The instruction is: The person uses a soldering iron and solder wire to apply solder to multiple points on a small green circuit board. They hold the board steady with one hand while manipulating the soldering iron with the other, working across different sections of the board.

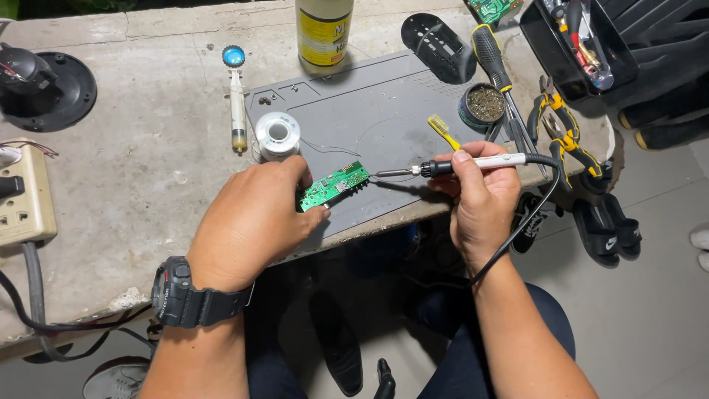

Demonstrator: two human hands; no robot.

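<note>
My left hand (251, 222) grips a small green circuit board (336, 185) by its left end and holds it tilted over the grey work mat (384, 111). A black watch sits on that wrist. My right hand (480, 196) holds a white and black soldering iron (461, 165) like a pen. The iron's metal tip points left and sits just right of the board's edge, very near it. The iron's black cable runs down past my right wrist.
A solder spool (278, 134), a syringe (238, 111), a yellow-labelled can (323, 33), a tin of brass wool (484, 103), a small yellow brush (442, 130), screwdrivers (495, 70) and yellow-handled pliers (565, 137) lie around the mat. A power strip (26, 196) sits at the left edge.
</note>
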